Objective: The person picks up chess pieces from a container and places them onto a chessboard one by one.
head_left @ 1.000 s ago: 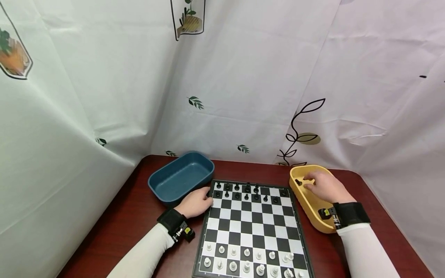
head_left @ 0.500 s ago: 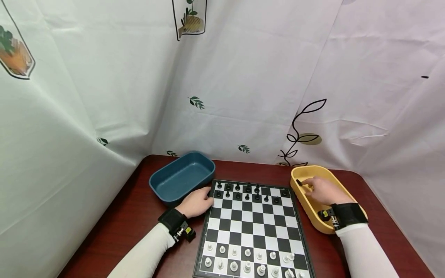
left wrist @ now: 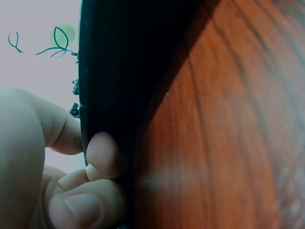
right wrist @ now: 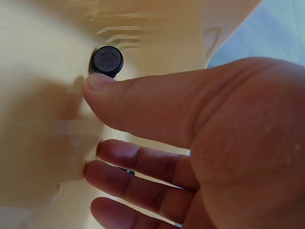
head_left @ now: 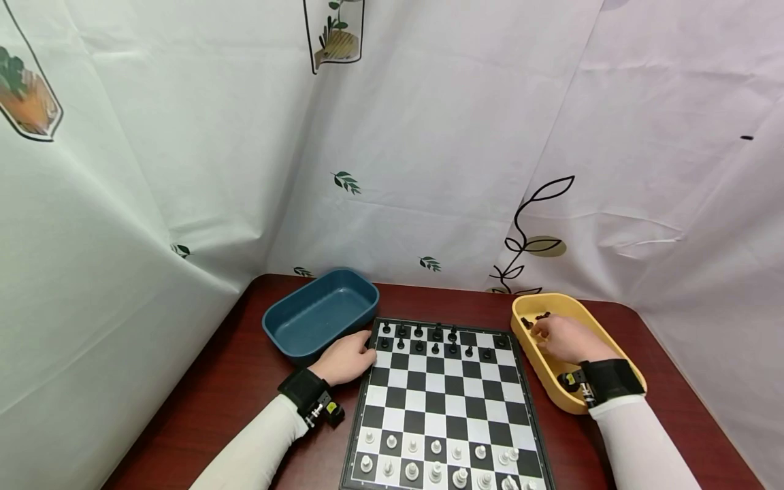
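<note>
Black piece: a small dark chess piece (right wrist: 107,60) lies on its side in the far end of the yellow tray (head_left: 563,397), its round felt base facing the right-wrist camera; in the head view two dark pieces (head_left: 535,318) show there, just beyond the fingers.
Right hand: the right hand (head_left: 566,338) is inside the tray, thumb tip just beside the piece's base, fingers loosely bent below; a dark sliver shows under one finger, but whether anything is pinched, I cannot tell.
Left hand: the left hand (head_left: 346,356) rests on the far left edge of the chessboard (head_left: 445,401), fingers curled round its black rim, as the left-wrist view shows.
Change: a second ago the right hand reached farther toward the tray's far end and covered more of the pieces; it has drawn back a little. The left hand has stayed put.
Board: black pieces on the far rows, white pieces on the near rows.
Blue tray: blue tray (head_left: 318,313), just beyond the left hand.
Surface: dark reddish wooden table (head_left: 214,381).
Room: pale leaf-printed sheets (head_left: 429,136) hang behind.
</note>
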Available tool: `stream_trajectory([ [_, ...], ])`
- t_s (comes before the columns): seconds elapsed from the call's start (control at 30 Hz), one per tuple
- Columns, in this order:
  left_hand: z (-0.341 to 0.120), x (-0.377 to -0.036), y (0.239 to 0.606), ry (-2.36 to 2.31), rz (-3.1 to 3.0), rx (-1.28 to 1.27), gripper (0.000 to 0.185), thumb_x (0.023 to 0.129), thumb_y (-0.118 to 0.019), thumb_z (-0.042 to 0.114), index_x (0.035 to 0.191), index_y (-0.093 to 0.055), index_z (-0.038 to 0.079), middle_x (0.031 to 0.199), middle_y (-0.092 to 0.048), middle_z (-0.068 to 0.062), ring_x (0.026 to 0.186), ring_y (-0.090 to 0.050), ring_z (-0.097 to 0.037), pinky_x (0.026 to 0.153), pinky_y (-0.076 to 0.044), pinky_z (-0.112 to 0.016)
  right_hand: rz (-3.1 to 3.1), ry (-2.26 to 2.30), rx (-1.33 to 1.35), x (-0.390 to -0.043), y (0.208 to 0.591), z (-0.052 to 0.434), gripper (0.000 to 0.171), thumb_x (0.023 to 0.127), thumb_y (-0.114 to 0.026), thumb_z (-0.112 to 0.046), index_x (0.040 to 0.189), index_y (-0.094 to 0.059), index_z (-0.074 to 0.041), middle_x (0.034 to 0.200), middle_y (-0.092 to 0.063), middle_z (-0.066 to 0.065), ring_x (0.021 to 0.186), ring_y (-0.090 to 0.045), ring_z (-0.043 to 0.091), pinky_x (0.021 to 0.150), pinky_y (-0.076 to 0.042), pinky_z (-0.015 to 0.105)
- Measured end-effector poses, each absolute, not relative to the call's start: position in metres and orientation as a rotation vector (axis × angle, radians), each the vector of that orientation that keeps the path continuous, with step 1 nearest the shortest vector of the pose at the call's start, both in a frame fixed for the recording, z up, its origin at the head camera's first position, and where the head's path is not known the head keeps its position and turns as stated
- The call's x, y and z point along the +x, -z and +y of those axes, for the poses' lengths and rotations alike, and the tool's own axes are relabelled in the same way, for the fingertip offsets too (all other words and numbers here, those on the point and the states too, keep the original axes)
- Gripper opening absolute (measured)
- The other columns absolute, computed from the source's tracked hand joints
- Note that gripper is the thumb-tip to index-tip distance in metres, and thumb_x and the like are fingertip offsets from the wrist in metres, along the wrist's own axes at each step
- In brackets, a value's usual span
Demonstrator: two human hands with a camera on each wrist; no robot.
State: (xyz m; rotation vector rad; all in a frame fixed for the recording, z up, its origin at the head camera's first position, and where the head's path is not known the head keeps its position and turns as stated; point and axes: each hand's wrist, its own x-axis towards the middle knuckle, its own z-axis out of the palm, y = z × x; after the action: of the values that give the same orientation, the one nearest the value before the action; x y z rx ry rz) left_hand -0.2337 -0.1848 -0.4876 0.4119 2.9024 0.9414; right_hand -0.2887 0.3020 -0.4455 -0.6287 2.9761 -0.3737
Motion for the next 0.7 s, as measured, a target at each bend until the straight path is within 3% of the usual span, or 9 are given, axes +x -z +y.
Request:
stream_trajectory([
  [0.7, -0.1853, -0.2339, 0.4880, -0.950, 2.903, 0.419, 0.039, 0.102, -0.059, 0.020, 0.136, -0.070, 0.006, 0.081, -0.064, 0.007, 0.074, -0.060, -0.010, 0.080, -0.052, -0.038, 2.974, 0.360, -0.734, -0.2907, 0.4477, 0.2987, 0.017, 0.090, -0.075, -0.002, 0.104, -0.081, -0.009, 0.085, -0.069, -0.003, 0.081, -0.063, 0.018, 0.075, -0.055, 0.044],
])
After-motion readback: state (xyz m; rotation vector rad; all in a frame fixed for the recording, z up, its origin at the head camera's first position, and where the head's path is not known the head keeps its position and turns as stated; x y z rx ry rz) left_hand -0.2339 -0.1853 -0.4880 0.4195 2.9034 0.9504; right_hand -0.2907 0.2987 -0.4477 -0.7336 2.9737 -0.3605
